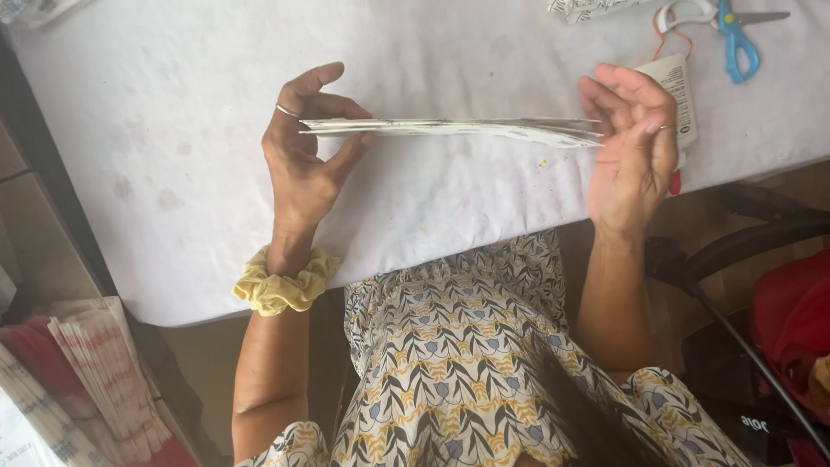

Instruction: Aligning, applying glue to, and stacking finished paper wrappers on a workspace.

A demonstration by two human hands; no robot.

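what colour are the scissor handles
Blue and white, on the scissors at the table's far right, seen in the head view.

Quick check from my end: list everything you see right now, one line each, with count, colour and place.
Folded paper stack: one, white with dark print, held edge-on over the table between both hands.
Table cover: one, white, faintly stained.
Scissors: one pair, blue and white handles, top right.
Tube: one, white with red cap, behind the right hand.
Paper bundles: several, white and red, lower left.
Scrunchie: one, yellow, left wrist.
Left hand: ringed, grip on the stack's left end.
Right hand: holds the stack's right end.
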